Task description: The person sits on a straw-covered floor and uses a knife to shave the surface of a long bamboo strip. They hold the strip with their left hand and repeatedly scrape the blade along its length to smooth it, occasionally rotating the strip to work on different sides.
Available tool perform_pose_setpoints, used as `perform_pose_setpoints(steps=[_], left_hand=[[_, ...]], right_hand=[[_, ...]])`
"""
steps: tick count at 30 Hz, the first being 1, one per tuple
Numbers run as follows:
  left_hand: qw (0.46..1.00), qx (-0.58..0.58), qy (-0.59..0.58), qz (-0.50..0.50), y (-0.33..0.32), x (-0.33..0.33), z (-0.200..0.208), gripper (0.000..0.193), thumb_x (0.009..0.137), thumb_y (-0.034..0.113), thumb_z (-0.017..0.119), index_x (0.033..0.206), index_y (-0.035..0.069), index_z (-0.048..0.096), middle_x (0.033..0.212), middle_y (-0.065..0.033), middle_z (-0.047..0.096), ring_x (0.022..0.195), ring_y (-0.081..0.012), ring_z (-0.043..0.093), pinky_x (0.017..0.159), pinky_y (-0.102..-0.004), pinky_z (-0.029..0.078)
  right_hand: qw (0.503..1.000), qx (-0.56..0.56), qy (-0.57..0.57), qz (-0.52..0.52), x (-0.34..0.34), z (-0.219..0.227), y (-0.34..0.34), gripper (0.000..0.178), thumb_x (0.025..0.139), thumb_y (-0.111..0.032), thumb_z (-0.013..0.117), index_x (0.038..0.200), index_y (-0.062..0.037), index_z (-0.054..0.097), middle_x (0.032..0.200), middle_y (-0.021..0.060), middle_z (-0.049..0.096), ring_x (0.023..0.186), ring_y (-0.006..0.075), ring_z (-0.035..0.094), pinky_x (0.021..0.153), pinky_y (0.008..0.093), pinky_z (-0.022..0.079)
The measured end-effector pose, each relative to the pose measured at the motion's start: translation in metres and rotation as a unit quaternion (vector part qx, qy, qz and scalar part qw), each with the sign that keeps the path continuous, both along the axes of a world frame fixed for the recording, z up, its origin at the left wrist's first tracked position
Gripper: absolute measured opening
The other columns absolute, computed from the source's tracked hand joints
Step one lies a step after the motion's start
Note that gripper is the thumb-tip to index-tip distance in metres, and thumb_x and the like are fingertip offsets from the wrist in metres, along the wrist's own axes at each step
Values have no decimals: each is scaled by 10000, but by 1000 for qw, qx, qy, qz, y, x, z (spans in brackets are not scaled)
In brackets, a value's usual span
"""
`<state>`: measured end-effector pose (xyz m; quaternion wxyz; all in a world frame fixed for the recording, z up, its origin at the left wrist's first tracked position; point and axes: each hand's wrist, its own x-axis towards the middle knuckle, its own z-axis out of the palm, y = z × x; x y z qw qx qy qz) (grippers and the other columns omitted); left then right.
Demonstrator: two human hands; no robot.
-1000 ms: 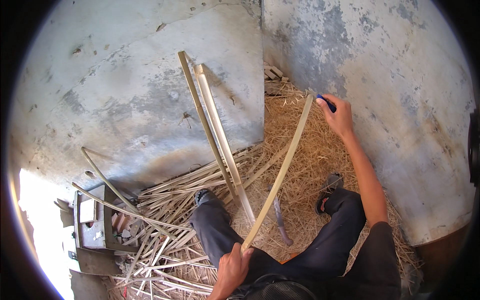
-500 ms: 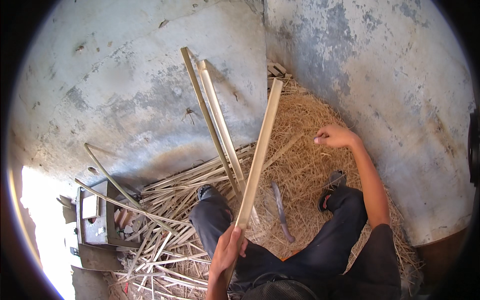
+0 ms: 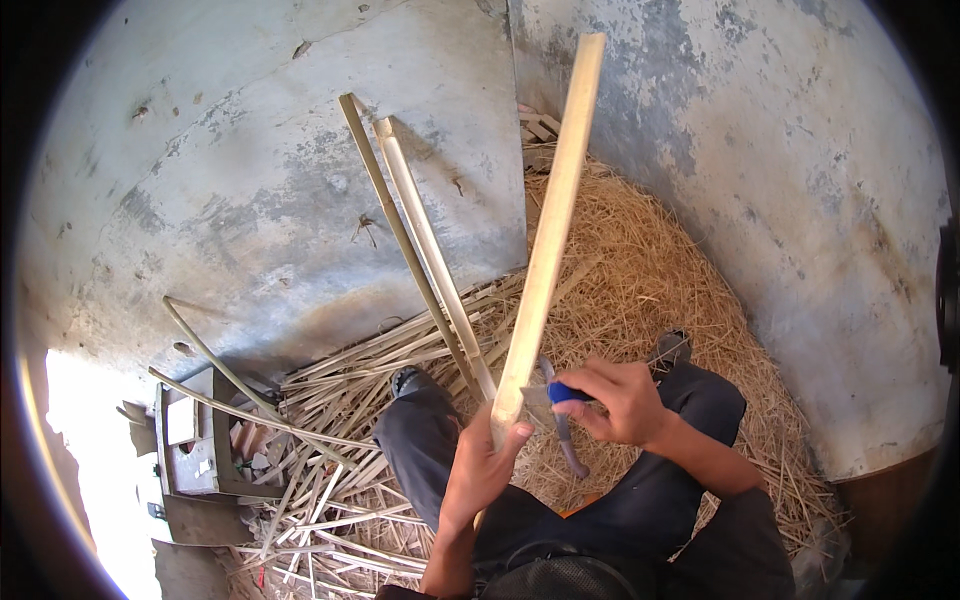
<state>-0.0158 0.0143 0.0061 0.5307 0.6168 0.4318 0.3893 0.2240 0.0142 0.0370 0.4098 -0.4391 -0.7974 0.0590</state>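
My left hand (image 3: 482, 462) is closed around the lower part of a split bamboo length (image 3: 556, 210), which slants up and away with its pale inner side showing. My right hand (image 3: 625, 400) grips the blue handle of a short-bladed knife (image 3: 568, 393). Its blade meets the bamboo's edge just above my left thumb. The bamboo's lower end is mostly hidden behind my left hand. On the floor between my legs lies a long, slightly curved grey tool (image 3: 566, 445), partly covered by the knife and bamboo.
Two split bamboo lengths (image 3: 430, 255) lean on the left wall (image 3: 220, 180). Many thin strips (image 3: 350, 400) are strewn at the left beside a broken grey box (image 3: 195, 430). A heap of shavings (image 3: 640, 250) fills the corner by the right wall (image 3: 800, 200).
My right hand has come in from the far right to the bamboo, bringing the knife against it. The bamboo has been raised, its top now farther up and to the right.
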Motion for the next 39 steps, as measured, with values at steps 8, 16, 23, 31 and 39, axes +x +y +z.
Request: perform_pose_setpoints(steps=[8,16,23,31,39], left_hand=[[998,33,41,-33,3,16,21,647,986,514,811,1237,-62,653,880,-51,710,817,-126,607,721,-339,533],[981,127,138,46,1,23,15,609,1054,467,719,1285,-86,612,821,-227,719,796,-419,756,685,-431,557],[970,139,194,46,-6,24,15,573,1110,409,627,1338,-113,568,875,-249,731,814,-496,692,745,-522,531],[965,146,211,50,-11,24,19,594,1109,453,608,1315,-103,558,876,-262,716,817,-512,672,756,-554,513],[973,116,199,-8,-33,16,5,652,1072,554,619,1206,-82,574,787,-289,658,819,-564,660,654,-547,512]], right_hand=[[999,46,-16,19,-11,-7,-6,285,948,-294,827,1149,-102,769,773,30,626,588,226,656,521,370,510],[998,51,-35,-16,-13,-1,-5,268,940,-297,830,1137,-126,772,756,18,602,574,212,641,511,357,497],[995,82,-56,-32,-11,-1,-6,263,936,-335,837,1097,-139,765,730,-1,580,552,188,617,497,343,476],[991,94,-85,-44,-10,13,-12,252,948,-339,830,1067,-126,768,719,4,587,543,185,607,495,345,472],[976,136,6,-168,34,40,14,286,941,-270,847,1083,-33,771,828,85,727,644,242,708,539,351,527]])
